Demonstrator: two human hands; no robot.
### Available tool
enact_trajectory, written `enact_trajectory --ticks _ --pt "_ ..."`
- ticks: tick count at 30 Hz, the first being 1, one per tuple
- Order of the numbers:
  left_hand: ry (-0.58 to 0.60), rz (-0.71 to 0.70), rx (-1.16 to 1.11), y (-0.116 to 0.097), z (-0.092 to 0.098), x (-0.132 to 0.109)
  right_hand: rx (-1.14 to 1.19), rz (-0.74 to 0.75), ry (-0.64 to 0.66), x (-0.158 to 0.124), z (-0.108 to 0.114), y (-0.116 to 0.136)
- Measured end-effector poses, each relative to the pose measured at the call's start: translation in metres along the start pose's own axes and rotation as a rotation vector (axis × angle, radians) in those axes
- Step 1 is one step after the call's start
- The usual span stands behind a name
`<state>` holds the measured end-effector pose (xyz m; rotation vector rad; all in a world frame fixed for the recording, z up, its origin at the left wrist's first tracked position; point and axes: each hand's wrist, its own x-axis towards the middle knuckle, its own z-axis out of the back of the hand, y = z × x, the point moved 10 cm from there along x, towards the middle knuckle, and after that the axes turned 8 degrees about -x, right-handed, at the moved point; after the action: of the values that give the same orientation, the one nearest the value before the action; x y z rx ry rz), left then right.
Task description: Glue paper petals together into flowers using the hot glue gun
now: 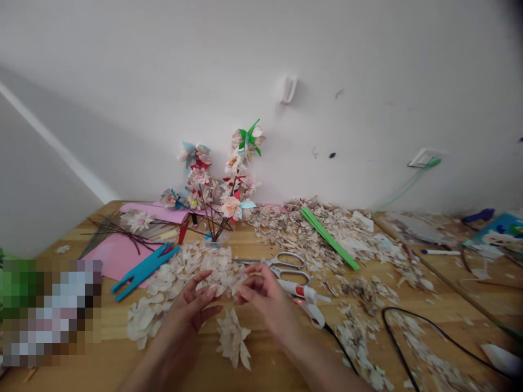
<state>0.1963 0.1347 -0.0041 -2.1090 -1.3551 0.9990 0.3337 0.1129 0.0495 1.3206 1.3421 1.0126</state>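
Over the front of the table, my left hand [196, 305] has its fingers curved and apart. Pale petals lie just behind its thumb tip; I cannot make out one gripped there. Opposite it, my right hand [265, 291] is closed in a pinch on a thin, pale petal [237, 287]. Between my wrists a cream layered flower [233, 337] rests on the wood. Beyond my fingers spreads a heap of loose whitish petals [192, 267]. Grey-handled scissors [281, 264] lie behind my right hand, and a white glue gun [304, 294] with a small red light lies beside it.
Handmade flowers on brown stems [212, 212] stand near the wall. Blue strips [145, 267] and pink sheets [112, 253] are at left. Dried flakes [286, 220] and a green strip [330, 238] cover the right. A black cord [441, 318] curves across the right front.
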Motion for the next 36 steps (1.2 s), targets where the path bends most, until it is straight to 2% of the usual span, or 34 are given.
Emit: enact_trajectory --ticks 2,3,6,8,9,10,12,14,15,18,20,26,33,36 --pt "-0.033 -0.017 0.008 -0.002 0.003 0.000 -0.141 0.084 -0.069 -0.013 0.027 0.024" --pt "-0.054 -0.025 0.016 -0.003 0.004 0.001 -0.217 0.147 -0.152 -0.020 0.049 0.040" --pt "-0.116 -0.052 0.049 -0.007 0.009 0.002 -0.300 0.413 -0.514 -0.053 0.134 0.089" --pt "-0.147 -0.080 0.058 -0.012 0.013 0.002 -0.298 0.539 -0.678 -0.072 0.187 0.104" --pt "-0.156 -0.096 0.057 -0.014 0.014 0.003 -0.322 0.557 -0.667 -0.073 0.204 0.104" --pt "-0.160 -0.113 0.054 -0.017 0.015 0.003 -0.389 0.495 -0.594 -0.067 0.214 0.096" --pt "-0.159 -0.140 0.051 -0.021 0.016 0.003 -0.596 0.250 -0.287 -0.046 0.210 0.058" --pt "-0.168 -0.152 0.053 -0.022 0.017 0.003 -0.766 0.086 -0.082 -0.038 0.196 0.019" --pt "-0.176 -0.149 0.057 -0.021 0.017 0.003 -0.821 0.043 -0.023 -0.035 0.187 0.003" --pt "-0.185 -0.128 0.077 -0.017 0.016 0.002 -0.926 -0.007 -0.001 -0.025 0.159 -0.025" --pt "-0.173 -0.112 0.089 -0.013 0.014 0.003 -0.950 -0.014 -0.054 -0.017 0.146 -0.031" --pt "-0.152 -0.073 0.088 -0.006 0.015 0.007 -0.885 -0.009 -0.153 -0.013 0.118 -0.013" --pt "-0.148 -0.074 0.099 -0.005 0.018 0.009 -0.770 0.050 -0.026 -0.024 0.064 -0.010" --pt "-0.133 -0.065 0.099 -0.003 0.015 0.009 -0.750 0.107 -0.067 -0.028 0.058 -0.012"
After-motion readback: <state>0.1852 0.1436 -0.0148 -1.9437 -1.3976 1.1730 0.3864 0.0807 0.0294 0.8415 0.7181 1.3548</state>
